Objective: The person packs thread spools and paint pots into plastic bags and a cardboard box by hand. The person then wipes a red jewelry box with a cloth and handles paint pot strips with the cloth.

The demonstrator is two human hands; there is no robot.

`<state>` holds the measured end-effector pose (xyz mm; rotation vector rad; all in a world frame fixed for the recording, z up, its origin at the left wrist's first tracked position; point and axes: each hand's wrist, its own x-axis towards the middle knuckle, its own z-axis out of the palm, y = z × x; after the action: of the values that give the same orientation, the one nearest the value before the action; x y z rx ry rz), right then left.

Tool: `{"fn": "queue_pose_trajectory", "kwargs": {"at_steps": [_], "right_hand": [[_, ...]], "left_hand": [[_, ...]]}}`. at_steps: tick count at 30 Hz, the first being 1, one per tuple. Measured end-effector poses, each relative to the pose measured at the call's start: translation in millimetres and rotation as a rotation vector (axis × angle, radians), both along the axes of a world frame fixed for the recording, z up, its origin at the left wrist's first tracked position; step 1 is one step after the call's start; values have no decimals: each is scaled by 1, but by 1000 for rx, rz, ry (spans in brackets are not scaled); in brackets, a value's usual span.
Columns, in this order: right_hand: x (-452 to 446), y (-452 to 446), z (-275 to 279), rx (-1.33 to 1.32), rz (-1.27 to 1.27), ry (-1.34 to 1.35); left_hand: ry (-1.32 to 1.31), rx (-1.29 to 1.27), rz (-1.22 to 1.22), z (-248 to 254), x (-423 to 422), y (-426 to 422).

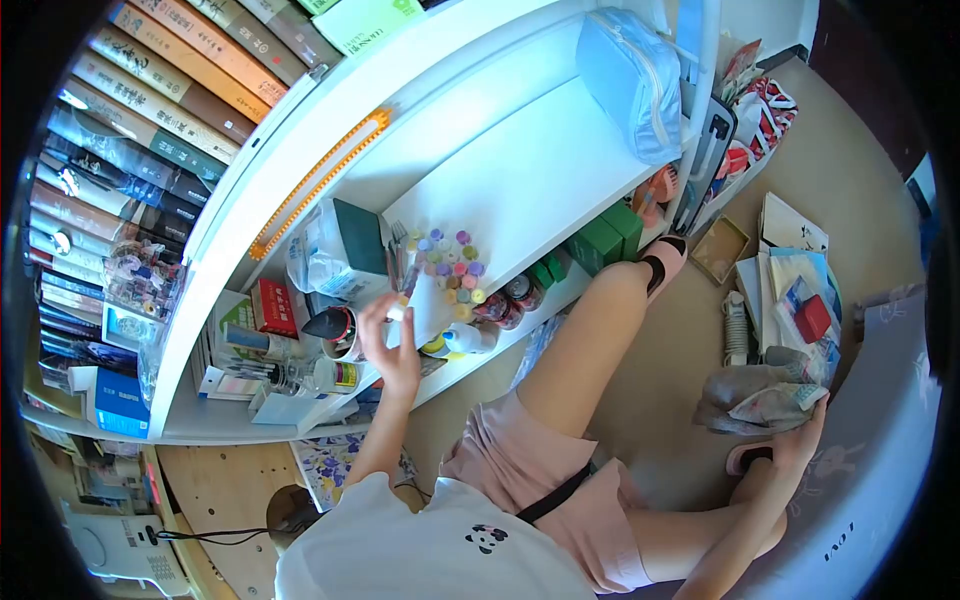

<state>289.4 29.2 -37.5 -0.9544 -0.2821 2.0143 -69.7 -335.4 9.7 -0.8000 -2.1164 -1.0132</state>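
Care near coloured caps (463,268)
My left hand (393,360) pinched a white piece (397,313), best held lightly; my right hand (797,443) gripped a plastic bag (758,398)

The pouch (628,85) is pale blue, the ruler (322,186) orange. The shorts (520,440) are pink; the shirt (430,545) is white with a black-and-white panda print. Green boxes (597,243), a red box (813,318).

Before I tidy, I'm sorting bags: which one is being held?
The crinkled grey bag, in the right hand; the pale blue bag sits on the shelf.
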Motion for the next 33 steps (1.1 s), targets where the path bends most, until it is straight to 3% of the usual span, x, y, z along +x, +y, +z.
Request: {"fn": "queue_pose_trajectory", "kwargs": {"at_steps": [2,6,8,12,14,16,18,20,24,26,28,33], "right_hand": [[1,1,-1,11,10,-5],[-1,0,2,-7,-5,-5],[-2,-2,4,-14,-21,-13],[3,0,-3,68,88,60],[3,-2,-7,132,172,122],[-6,-8,2,159,174,212],[-3,-7,-3,317,252,353],[-2,-10,6,357,225,394],[-1,-18,22,309,120,424],[-1,-22,26,342,114,450],[1,-27,32,328,101,418],[5,-38,35,442,84,381]], "left_hand": [[2,142,33,4,-4,-6],[-387,618,-64,35,12,-4],[-393,603,-78,48,13,-7],[-1084,1313,-985,71,14,1],[-1363,1450,-1325,71,16,27],[-1627,1530,-1415,74,32,61],[-1803,1394,-1507,67,50,96],[-2090,1248,-1764,54,66,129],[-2310,843,-1628,55,108,186],[-2077,519,-1486,51,130,212],[-2013,298,-1652,44,144,239],[-2098,-48,-1739,37,174,282]]}}
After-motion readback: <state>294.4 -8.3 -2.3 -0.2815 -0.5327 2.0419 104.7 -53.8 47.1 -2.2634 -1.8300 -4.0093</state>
